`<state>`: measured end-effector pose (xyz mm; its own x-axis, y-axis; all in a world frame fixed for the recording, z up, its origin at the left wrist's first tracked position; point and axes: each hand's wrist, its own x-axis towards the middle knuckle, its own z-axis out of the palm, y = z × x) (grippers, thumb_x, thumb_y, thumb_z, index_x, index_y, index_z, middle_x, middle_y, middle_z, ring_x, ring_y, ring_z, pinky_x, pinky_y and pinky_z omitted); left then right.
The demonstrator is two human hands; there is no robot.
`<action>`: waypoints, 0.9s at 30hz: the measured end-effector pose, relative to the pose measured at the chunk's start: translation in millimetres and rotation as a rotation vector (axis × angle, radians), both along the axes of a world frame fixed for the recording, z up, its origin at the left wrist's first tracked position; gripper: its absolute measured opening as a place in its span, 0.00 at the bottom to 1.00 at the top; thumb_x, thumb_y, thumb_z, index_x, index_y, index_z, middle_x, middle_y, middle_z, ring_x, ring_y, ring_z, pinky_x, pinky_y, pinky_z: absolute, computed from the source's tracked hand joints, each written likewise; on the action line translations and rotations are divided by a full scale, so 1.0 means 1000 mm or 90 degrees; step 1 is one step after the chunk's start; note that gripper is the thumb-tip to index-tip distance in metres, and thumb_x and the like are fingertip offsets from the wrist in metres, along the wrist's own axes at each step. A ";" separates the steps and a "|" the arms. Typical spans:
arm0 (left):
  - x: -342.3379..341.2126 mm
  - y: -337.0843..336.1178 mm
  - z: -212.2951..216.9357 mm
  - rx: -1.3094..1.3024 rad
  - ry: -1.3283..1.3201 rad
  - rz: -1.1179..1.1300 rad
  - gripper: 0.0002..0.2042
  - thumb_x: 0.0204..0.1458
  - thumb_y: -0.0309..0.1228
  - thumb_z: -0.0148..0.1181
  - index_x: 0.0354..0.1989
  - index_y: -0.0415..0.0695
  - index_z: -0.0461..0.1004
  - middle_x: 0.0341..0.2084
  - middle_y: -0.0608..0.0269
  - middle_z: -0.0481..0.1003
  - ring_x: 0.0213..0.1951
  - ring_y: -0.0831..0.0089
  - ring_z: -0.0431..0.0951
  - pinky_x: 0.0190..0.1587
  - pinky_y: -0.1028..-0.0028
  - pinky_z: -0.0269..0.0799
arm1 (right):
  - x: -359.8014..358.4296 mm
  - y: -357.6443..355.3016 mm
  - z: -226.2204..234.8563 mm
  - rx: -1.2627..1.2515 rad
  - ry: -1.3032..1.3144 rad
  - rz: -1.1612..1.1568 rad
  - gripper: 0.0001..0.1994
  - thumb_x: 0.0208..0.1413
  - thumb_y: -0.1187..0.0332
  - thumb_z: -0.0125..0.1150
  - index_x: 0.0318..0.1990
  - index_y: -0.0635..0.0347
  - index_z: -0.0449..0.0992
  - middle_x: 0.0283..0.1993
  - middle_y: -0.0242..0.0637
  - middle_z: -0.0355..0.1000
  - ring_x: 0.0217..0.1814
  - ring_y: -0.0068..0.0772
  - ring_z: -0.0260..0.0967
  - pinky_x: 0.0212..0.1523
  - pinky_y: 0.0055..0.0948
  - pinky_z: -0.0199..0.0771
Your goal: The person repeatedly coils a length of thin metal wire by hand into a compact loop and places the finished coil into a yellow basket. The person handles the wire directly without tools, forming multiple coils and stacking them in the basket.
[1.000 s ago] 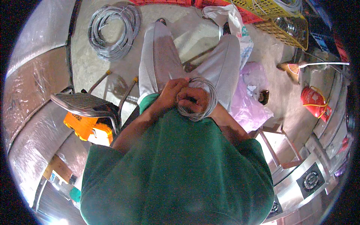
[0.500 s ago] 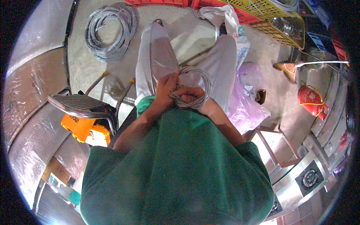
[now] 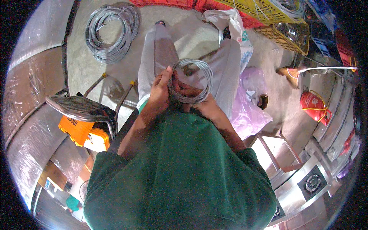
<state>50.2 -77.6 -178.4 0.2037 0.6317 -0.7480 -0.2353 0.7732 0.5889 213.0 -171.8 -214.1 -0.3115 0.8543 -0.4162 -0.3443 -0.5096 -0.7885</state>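
Coil (image 3: pixel 190 81) now sits higher over my lap than a second ago; left hand (image 3: pixel 160 91) pinches its rim, right hand (image 3: pixel 203 105) grips the bottom, keeping loops together. Bigger coil (image 3: pixel 111 32) lies on floor.

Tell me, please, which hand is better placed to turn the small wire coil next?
Probably the left hand: its fingers grip the rim of the small wire coil from outside, free to turn it. The right hand sits under and inside the loop, acting more as a support.
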 end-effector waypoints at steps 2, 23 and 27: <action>0.000 0.003 0.000 0.031 -0.014 0.010 0.17 0.64 0.47 0.48 0.34 0.45 0.70 0.18 0.65 0.69 0.21 0.70 0.73 0.27 0.70 0.72 | 0.010 0.004 0.000 -0.069 0.062 -0.100 0.22 0.60 0.64 0.58 0.59 0.65 0.68 0.41 0.38 0.75 0.32 0.28 0.72 0.31 0.28 0.72; -0.070 0.069 -0.051 0.177 0.145 0.051 0.29 0.63 0.56 0.41 0.53 0.41 0.72 0.44 0.59 0.76 0.46 0.70 0.74 0.50 0.66 0.67 | 0.040 0.263 0.007 0.227 -0.492 0.239 0.20 0.65 0.49 0.49 0.36 0.60 0.71 0.26 0.31 0.69 0.29 0.22 0.65 0.29 0.25 0.65; -0.075 0.063 -0.048 0.171 0.166 0.010 0.27 0.63 0.52 0.44 0.52 0.39 0.74 0.44 0.58 0.77 0.47 0.69 0.75 0.49 0.68 0.69 | 0.018 0.335 -0.038 -0.003 -0.328 -0.107 0.30 0.60 0.41 0.52 0.53 0.61 0.67 0.33 0.36 0.72 0.33 0.24 0.70 0.31 0.24 0.72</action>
<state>-24.8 -14.4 -226.6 0.0169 0.8137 -0.5811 -0.0622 0.5809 0.8116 231.3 163.1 -252.5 0.0745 0.8725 -0.4828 0.0100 -0.4848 -0.8746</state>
